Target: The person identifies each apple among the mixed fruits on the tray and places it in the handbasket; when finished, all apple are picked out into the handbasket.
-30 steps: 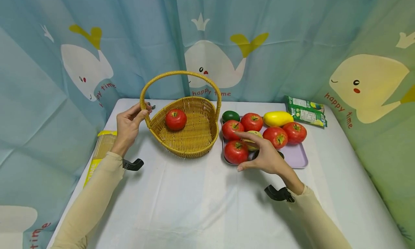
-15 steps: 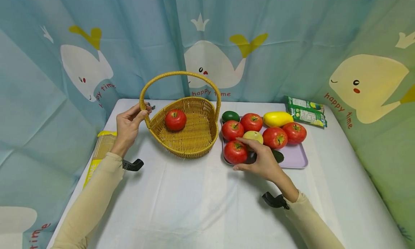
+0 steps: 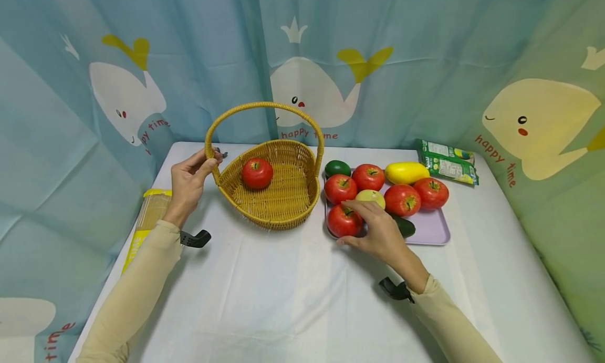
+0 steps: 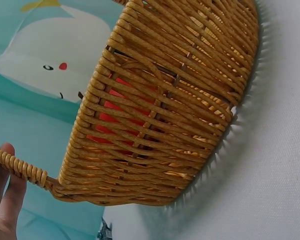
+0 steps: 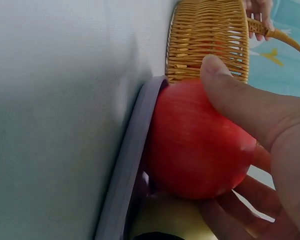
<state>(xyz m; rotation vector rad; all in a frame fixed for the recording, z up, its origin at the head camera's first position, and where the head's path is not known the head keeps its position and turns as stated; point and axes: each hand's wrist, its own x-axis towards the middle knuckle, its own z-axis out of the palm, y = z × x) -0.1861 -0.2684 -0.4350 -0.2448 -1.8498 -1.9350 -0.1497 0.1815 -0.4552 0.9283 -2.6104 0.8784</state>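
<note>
My left hand (image 3: 186,184) grips the left foot of the handle of a yellow wicker basket (image 3: 283,216). One red apple (image 3: 257,173) lies inside the basket, and its red shows through the weave in the left wrist view. At the near left corner of a lilac tray (image 3: 437,229), my right hand (image 3: 380,231) has its thumb and fingers curled round another red apple (image 5: 200,145). That apple still sits in the tray. A pale yellow-green fruit (image 3: 371,197) lies just behind the right fingers. Part of a dark green fruit (image 3: 404,226) is hidden by this hand.
Several more red apples (image 3: 403,200), a yellow mango-like fruit (image 3: 406,172) and a green fruit (image 3: 337,168) fill the tray. Green snack packets (image 3: 449,163) lie behind it. A yellow-ended packet (image 3: 146,221) lies by the left forearm. Curtains (image 3: 302,37) border the table.
My right hand has moved slightly left and down, and its thumb and fingers have closed round the front apple. The left hand stays on the basket handle.
</note>
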